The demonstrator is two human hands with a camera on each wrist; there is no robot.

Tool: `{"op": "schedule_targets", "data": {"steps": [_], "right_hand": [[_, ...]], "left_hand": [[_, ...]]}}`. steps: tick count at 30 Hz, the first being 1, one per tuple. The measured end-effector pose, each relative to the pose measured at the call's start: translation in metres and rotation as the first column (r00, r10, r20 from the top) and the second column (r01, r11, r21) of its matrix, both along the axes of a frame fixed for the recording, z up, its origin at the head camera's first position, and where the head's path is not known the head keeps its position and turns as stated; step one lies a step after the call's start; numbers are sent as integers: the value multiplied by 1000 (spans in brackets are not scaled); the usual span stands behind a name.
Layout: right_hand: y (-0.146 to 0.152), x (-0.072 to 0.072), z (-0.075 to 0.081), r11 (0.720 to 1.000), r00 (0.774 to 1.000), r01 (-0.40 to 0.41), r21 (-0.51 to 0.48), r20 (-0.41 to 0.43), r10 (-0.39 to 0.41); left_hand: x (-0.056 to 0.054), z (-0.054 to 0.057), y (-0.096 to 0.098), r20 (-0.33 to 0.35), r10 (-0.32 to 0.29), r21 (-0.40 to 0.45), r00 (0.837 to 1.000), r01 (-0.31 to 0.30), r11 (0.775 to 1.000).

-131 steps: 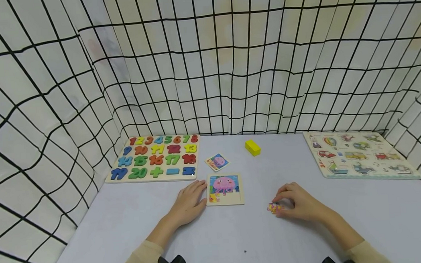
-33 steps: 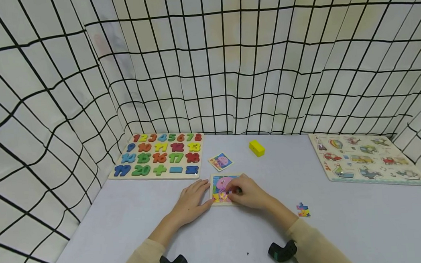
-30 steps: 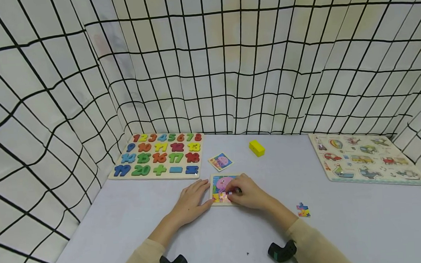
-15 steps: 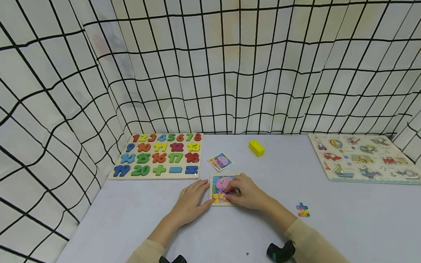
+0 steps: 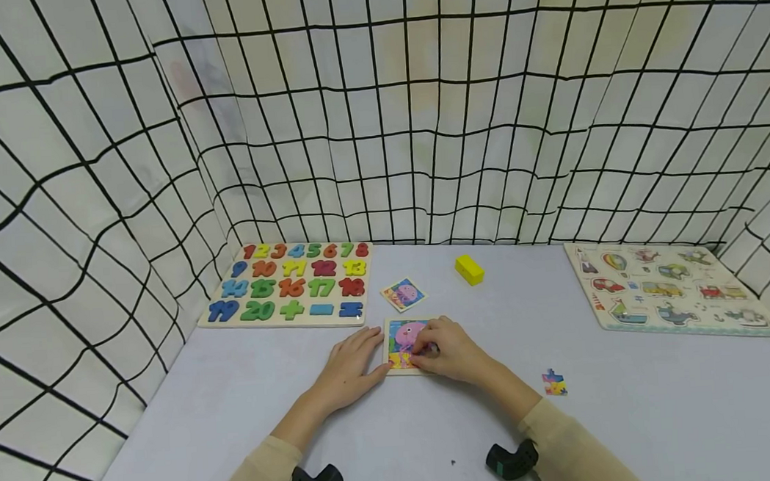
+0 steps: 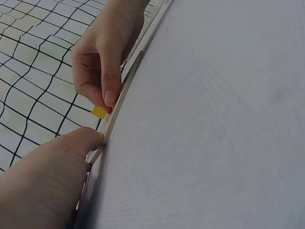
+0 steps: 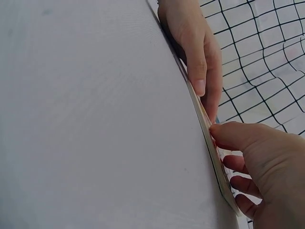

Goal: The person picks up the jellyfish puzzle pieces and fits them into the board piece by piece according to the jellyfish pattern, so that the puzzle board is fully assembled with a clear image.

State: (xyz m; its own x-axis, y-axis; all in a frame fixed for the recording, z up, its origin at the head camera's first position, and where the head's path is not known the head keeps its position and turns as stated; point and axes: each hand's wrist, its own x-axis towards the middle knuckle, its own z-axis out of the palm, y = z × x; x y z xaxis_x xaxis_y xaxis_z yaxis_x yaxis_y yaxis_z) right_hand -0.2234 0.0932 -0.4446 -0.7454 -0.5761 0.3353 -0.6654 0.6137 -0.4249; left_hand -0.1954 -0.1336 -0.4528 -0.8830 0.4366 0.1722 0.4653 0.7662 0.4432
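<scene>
A small square jigsaw board (image 5: 395, 329) with a pink octopus picture lies flat on the table in the head view. My left hand (image 5: 344, 372) rests along its left edge, fingers fairly straight, thumb at the near corner. Over the board's lower right is my right hand (image 5: 454, 350), thumb and forefinger pinching a small yellow-and-pink puzzle piece (image 5: 405, 360) low in the picture. That hand covers the board's right part. In the right wrist view, the thumb (image 7: 228, 133) sits at the board's edge. One loose puzzle piece (image 5: 555, 382) lies to the right, beside the right forearm.
Behind the board lie a small octopus picture card (image 5: 404, 295) and a yellow block (image 5: 469, 270). A number puzzle board (image 5: 284, 324) stands at the back left, a vehicle picture puzzle (image 5: 674, 322) at the back right. Black netting (image 5: 414, 172) walls the table's far side.
From the table's right side, my right hand has carried a puzzle piece onto the board; another stays behind. In the last second the piece has settled lower. My left hand stays at the edge.
</scene>
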Motion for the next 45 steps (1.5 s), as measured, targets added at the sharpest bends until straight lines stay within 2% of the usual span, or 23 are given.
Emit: {"op": "schedule_targets", "data": {"steps": [9, 20, 27, 34, 45], "right_hand": [[-1, 0, -2, 1000, 1000, 17, 20, -11, -17], [4, 4, 6, 999, 999, -15, 30, 52, 14], [21, 2, 7, 1000, 995, -23, -8, 93, 24], [43, 4, 8, 1000, 991, 26, -12, 130, -24], [80, 12, 16, 997, 993, 80, 14, 85, -81]], "left_hand": [[-1, -1, 0, 0, 3, 1, 1000, -3, 1000], [-2, -2, 0, -9, -2, 0, 1000, 2, 1000], [-1, -3, 1, -7, 2, 0, 1000, -2, 1000], [-1, -2, 0, -4, -6, 15, 1000, 6, 1000], [-1, -3, 0, 0, -5, 14, 1000, 5, 1000]]}}
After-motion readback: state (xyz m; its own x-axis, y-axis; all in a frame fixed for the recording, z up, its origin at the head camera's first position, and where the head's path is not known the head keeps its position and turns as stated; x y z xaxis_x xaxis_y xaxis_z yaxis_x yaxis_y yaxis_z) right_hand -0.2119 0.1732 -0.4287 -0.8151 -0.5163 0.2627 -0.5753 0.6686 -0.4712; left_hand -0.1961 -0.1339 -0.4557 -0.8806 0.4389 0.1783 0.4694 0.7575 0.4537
